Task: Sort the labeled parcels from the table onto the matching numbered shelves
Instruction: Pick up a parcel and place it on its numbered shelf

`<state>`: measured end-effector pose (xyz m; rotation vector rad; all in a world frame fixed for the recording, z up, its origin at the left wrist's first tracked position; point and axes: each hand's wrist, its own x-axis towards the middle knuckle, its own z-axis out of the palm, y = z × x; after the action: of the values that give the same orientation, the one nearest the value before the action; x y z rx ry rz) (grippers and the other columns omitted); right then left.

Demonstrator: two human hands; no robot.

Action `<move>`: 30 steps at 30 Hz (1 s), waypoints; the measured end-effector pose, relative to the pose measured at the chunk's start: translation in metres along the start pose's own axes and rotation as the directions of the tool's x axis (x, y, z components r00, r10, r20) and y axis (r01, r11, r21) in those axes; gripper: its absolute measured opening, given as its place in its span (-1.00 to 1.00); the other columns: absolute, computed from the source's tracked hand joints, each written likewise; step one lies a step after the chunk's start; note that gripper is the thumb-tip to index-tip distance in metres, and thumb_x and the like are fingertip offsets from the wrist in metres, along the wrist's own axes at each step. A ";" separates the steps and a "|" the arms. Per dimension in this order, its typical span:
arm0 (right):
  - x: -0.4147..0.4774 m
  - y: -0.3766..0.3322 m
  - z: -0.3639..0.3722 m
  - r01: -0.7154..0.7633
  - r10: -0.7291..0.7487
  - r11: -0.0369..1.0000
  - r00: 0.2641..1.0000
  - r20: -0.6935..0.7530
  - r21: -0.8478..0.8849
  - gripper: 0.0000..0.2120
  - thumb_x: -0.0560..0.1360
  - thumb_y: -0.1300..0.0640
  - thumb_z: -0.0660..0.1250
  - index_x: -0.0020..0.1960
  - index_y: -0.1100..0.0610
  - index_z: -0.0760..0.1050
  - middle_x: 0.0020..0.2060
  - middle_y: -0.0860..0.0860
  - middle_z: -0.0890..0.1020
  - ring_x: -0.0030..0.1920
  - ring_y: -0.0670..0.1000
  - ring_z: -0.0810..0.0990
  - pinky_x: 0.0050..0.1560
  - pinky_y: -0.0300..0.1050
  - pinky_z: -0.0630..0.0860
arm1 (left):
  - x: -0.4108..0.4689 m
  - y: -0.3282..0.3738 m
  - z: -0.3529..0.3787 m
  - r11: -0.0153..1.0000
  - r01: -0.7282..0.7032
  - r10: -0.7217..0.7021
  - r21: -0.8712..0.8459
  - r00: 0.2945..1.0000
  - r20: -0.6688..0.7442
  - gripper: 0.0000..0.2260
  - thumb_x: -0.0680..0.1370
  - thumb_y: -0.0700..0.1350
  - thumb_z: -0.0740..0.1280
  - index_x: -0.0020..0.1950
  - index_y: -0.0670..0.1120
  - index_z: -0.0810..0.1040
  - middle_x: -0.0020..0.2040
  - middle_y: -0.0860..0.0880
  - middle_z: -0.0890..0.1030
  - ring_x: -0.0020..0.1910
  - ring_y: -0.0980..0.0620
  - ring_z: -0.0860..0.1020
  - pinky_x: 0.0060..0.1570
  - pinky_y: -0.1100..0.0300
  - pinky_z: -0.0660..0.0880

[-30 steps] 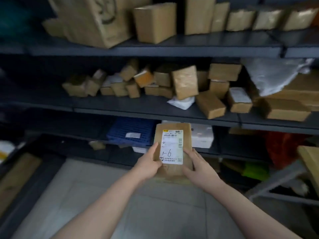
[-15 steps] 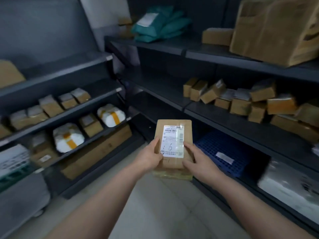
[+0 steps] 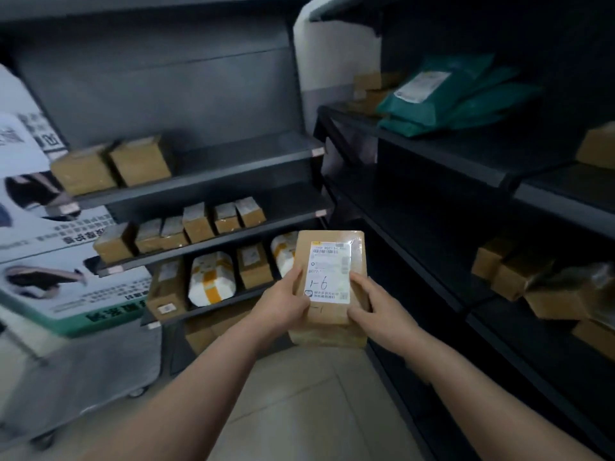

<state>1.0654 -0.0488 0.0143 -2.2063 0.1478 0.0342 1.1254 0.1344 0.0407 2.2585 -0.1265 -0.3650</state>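
Observation:
I hold a flat brown cardboard parcel (image 3: 332, 247) in front of me at chest height, label up. Its white label carries a barcode and the handwritten mark "1-6". My left hand (image 3: 283, 302) grips the parcel's left edge with the thumb on the label. My right hand (image 3: 376, 309) grips the right edge, thumb on top. Behind the parcel stands a dark shelf unit (image 3: 213, 176) with several brown boxes and white parcels with orange tape (image 3: 211, 279). Small tags sit on the shelf ends; their numbers are unreadable.
A second dark shelf unit (image 3: 442, 161) runs along the right, holding green mailer bags (image 3: 446, 94) and brown boxes (image 3: 519, 271). A grey cart with a printed poster (image 3: 66, 287) stands at the left. Pale tiled floor (image 3: 299, 394) lies between the shelves.
The view has swung left, from the right-hand shelves to the shelf unit ahead on the left. The parcel stays in both hands in the same grip.

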 end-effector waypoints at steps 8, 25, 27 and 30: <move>0.127 -0.058 0.017 0.154 -0.157 0.987 0.984 0.090 0.036 -0.35 0.48 0.05 0.27 0.51 -0.21 0.12 0.49 -0.16 0.20 0.41 -0.08 0.30 0.33 -0.06 0.37 | 0.080 -0.008 -0.076 1.000 0.002 0.002 0.020 0.979 -0.205 -0.39 0.57 -0.09 0.25 0.54 0.25 0.10 0.32 0.05 0.49 0.14 0.02 0.53 0.11 0.00 0.55; 0.434 -0.265 0.081 0.461 -0.459 0.887 0.887 -0.044 0.033 -0.43 0.50 -0.01 0.31 0.47 -0.15 0.25 0.51 -0.04 0.19 0.49 -0.02 0.17 0.44 0.02 0.24 | 0.306 -0.013 -0.326 0.975 -0.215 0.212 0.052 0.846 -0.488 -0.54 0.52 -0.09 0.35 0.39 0.19 0.41 0.20 0.20 0.56 0.11 0.19 0.54 0.06 0.13 0.54; 0.469 -0.274 0.084 0.513 -0.515 0.855 0.857 -0.017 -0.081 -0.45 0.51 -0.05 0.33 0.47 -0.11 0.28 0.54 -0.05 0.11 0.49 -0.02 0.16 0.41 -0.08 0.22 | 0.336 -0.012 -0.344 0.979 -0.140 0.196 0.147 0.841 -0.504 -0.53 0.51 -0.06 0.37 0.42 0.03 0.41 0.41 -0.01 0.44 0.35 -0.01 0.43 0.35 0.04 0.38; 0.512 -0.274 0.095 0.612 -0.641 0.714 0.766 0.033 -0.339 -0.56 0.55 0.05 0.30 0.42 -0.05 0.37 0.53 -0.06 0.16 0.50 -0.01 0.16 0.40 -0.12 0.21 | 0.372 -0.019 -0.351 0.884 0.037 0.198 0.465 0.873 -0.446 -0.54 0.57 -0.05 0.30 0.46 -0.06 0.35 0.44 -0.10 0.37 0.40 -0.09 0.36 0.33 0.12 0.34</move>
<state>1.6089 0.1411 0.1360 -2.4842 -0.6200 -0.4536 1.5848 0.3234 0.1618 2.7327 -0.0495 0.3264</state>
